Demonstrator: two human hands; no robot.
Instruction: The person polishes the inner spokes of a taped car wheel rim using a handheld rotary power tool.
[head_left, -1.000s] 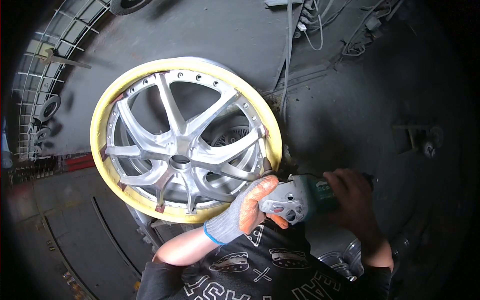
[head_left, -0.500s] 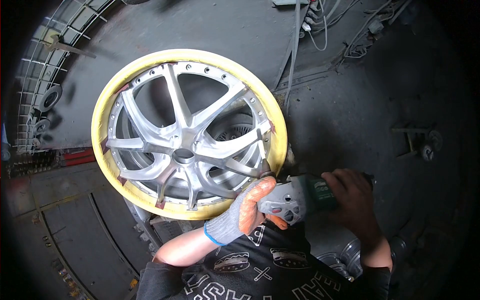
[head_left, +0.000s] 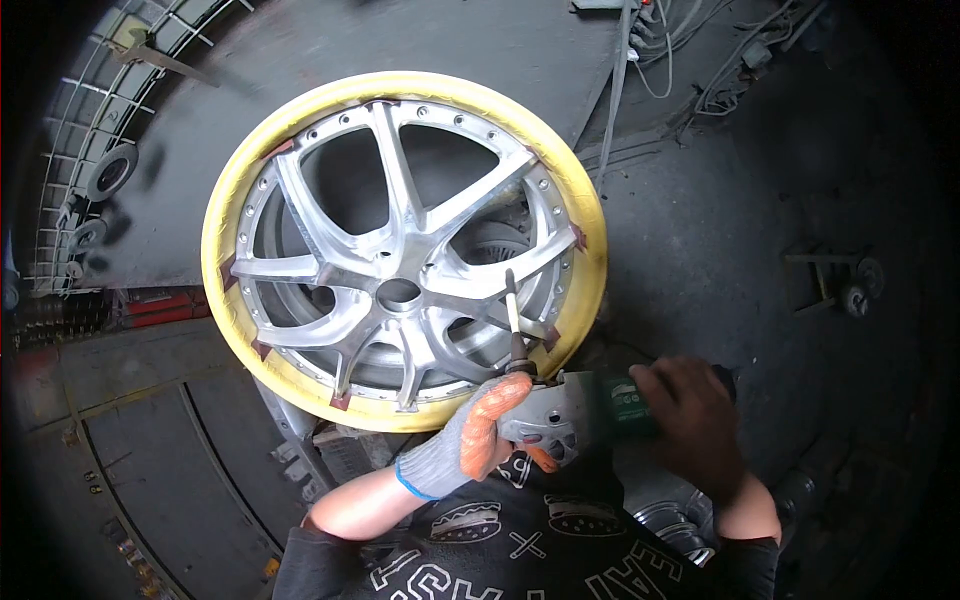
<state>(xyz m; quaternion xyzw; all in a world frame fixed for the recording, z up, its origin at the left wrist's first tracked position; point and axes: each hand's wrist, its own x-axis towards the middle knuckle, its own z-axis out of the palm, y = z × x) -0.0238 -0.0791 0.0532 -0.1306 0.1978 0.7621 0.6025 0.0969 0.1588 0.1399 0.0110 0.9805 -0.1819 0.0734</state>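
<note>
A silver multi-spoke car wheel [head_left: 395, 255] lies face up, its outer lip covered with yellow masking tape [head_left: 592, 290]. Dark red patches sit on the tape near several spoke ends. A green and grey angle grinder [head_left: 555, 412] is in both hands, near the wheel's lower right edge. A thin shaft [head_left: 514, 318] with a pale section and a dark tip reaches from its head over a right-hand spoke; contact cannot be made out. My left hand [head_left: 482, 425], in a grey and orange glove, grips the grinder's head. Bare, my right hand [head_left: 690, 415] wraps round its green body.
Wire mesh [head_left: 85, 155] with several small discs hangs at the upper left. Cables [head_left: 690, 60] run along the top right. A small wheeled stand [head_left: 835, 280] is at the right. Shiny metal rims [head_left: 670, 525] lie below my right arm.
The wheel appears farther right and slightly higher in view. The grinder has shifted left relative to it, moving the shaft tip from near the outer rim inward along the spoke.
</note>
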